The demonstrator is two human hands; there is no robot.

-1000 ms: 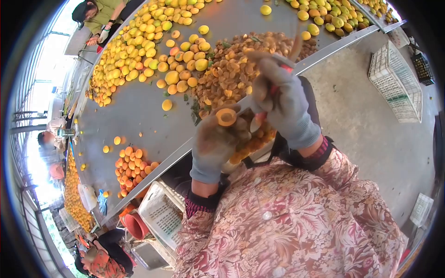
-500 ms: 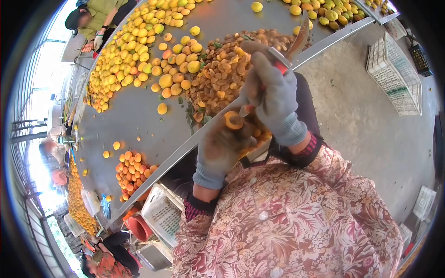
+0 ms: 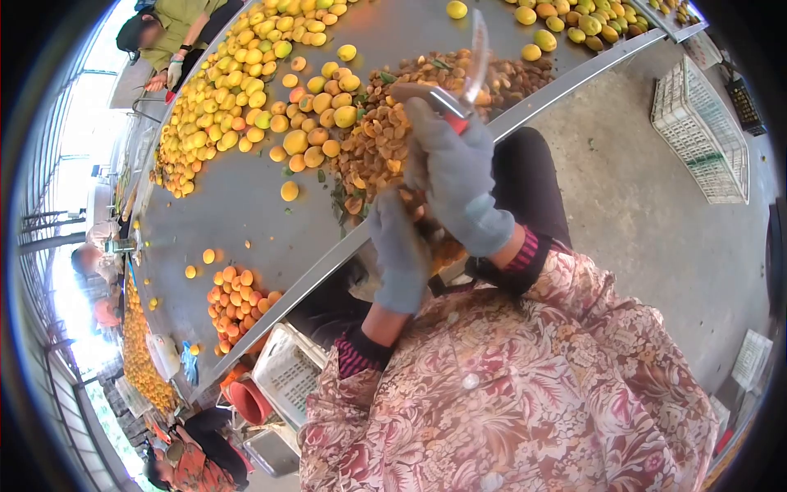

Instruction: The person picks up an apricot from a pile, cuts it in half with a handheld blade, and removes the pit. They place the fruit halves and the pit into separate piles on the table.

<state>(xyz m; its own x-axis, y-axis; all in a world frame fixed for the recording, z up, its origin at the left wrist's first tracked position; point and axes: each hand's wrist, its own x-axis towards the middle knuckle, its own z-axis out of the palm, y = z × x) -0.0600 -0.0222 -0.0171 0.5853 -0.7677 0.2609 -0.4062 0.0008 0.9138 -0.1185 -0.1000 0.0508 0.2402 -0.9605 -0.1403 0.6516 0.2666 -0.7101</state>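
Note:
My right hand, in a grey glove, is closed around a red-handled knife. Its curved metal blade points up and away from me and is blurred. My left hand, also gloved, has its fingers curled in close against the right hand. A brownish-orange bit shows between the hands, but whatever the left fingers hold is mostly hidden. Just beyond both hands lies a heap of brown fruit pits mixed with orange scraps. Below them, orange fruit pieces are partly visible.
Yellow apricots are piled across the metal table, with orange ones nearer its edge. White crates stand on the floor at right and by a red bucket. Other people sit around the table.
Both hands have shifted: the right hand with the knife moved left, and the left hand turned and rose toward it. The cut-open apricot seen in the left fingers is now out of sight.

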